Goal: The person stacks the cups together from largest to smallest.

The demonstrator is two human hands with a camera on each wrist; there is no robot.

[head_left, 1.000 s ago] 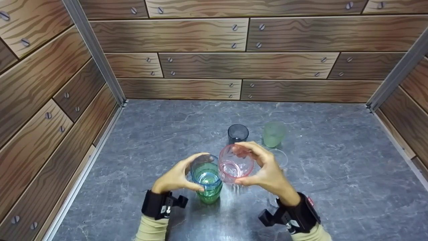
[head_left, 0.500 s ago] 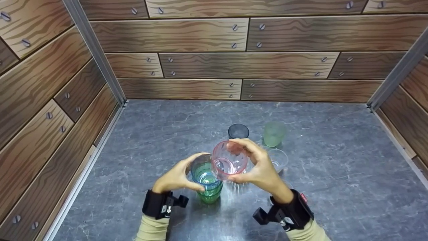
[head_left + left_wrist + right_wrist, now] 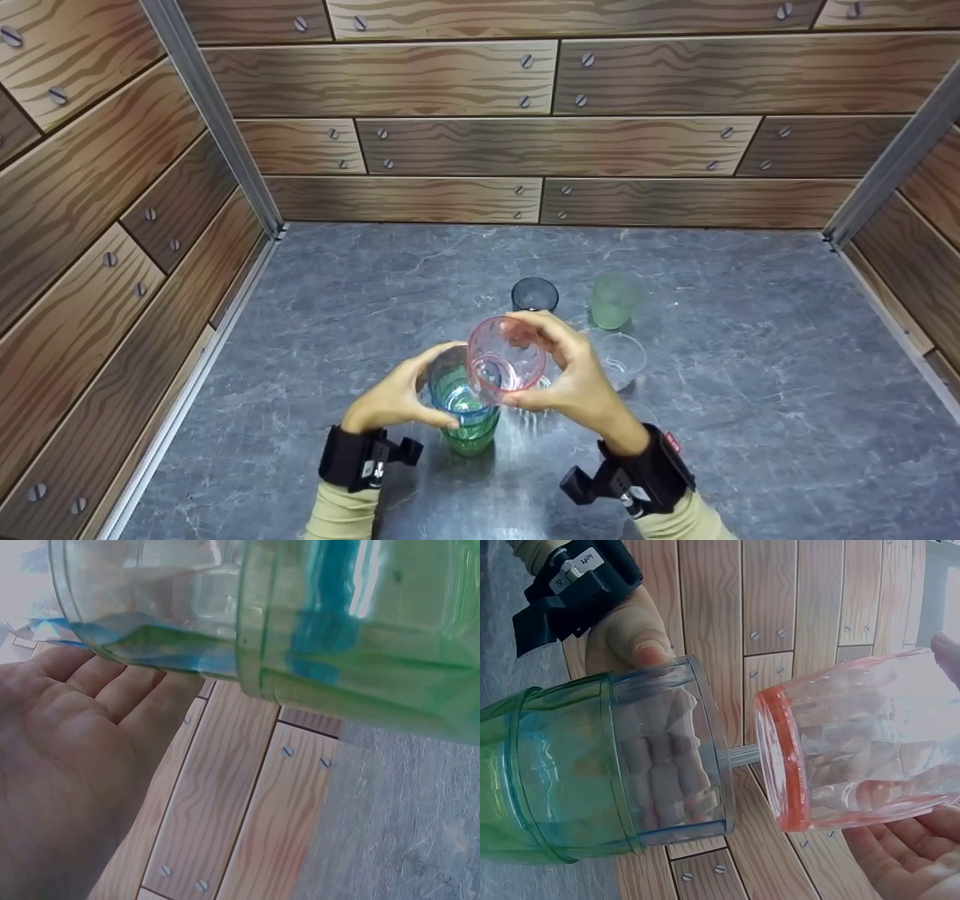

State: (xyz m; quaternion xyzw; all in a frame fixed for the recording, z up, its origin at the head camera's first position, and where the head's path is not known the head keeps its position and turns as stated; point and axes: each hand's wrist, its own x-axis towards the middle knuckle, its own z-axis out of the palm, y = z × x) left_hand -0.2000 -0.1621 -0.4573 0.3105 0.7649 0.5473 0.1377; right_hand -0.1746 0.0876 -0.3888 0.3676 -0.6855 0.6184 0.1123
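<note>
My left hand curls round the top of a stack of nested tumblers. Green tumblers form its lower part, and a clear, bluish-rimmed tumbler sits at the top. In the head view the stack stands upright. My right hand grips a pink transparent tumbler between thumb and fingers. In the right wrist view, the pink tumbler's base faces the stack's open rim across a small gap. Its mouth tilts toward the head camera. Part of the stack's mouth is hidden behind it.
Beyond my hands stand a dark grey tumbler, partly hidden, and a frosted green tumbler. A clear tumbler is beside my right hand. A clear ridged glass thing shows partly under the pink tumbler. Wood-patterned walls enclose the grey marbled table.
My right hand has moved left with the pink tumbler, which now overlaps the stack's rim in the head view. My left hand and the stack have stayed in place.
</note>
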